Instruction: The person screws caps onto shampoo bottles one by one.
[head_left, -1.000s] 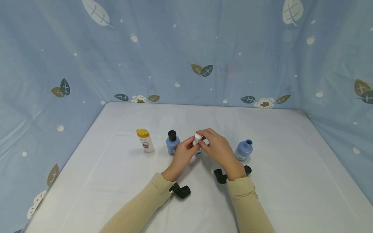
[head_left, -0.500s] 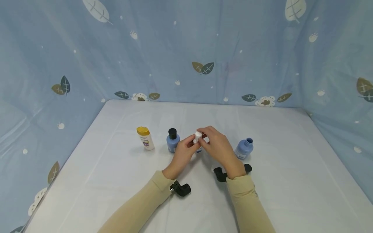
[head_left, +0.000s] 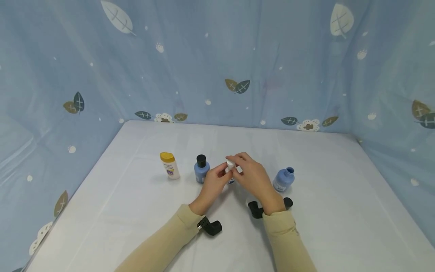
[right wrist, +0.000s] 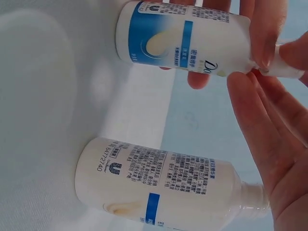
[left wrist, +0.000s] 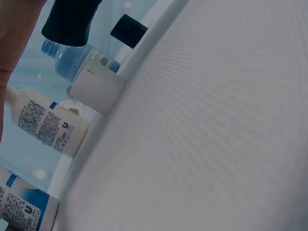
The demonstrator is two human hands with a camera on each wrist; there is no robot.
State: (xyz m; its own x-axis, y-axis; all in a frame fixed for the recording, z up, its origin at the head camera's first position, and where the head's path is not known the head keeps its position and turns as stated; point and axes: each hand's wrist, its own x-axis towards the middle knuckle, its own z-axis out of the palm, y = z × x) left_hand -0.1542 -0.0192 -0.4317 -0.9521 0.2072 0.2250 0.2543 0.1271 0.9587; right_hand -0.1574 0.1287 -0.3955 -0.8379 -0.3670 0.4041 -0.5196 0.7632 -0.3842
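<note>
A white shampoo bottle (right wrist: 168, 41) with a blue label band stands on the table between the two hands. My left hand (head_left: 214, 185) holds its body, fingers wrapped round it from the left. With thumb and fingers, my right hand (head_left: 253, 177) pinches the small white cap (head_left: 230, 163) at the neck. In the right wrist view the cap sits right at the bottle's neck, partly hidden by fingers. Below them in that view is a second white bottle (right wrist: 159, 185), its threaded neck bare; the right arm mostly hides it in the head view.
Left of the hands stand a blue bottle with a black cap (head_left: 201, 170) and a cream bottle with a yellow cap (head_left: 170, 166). An uncapped blue bottle (head_left: 283, 179) is on the right. Black camera pieces (head_left: 211, 227) jut from the wrists. A patterned blue curtain (head_left: 217, 56) backs the table.
The right fingers have shifted round the cap, now covering more of its top. Both hands stay at the same bottle, and the head view has tilted slightly.
</note>
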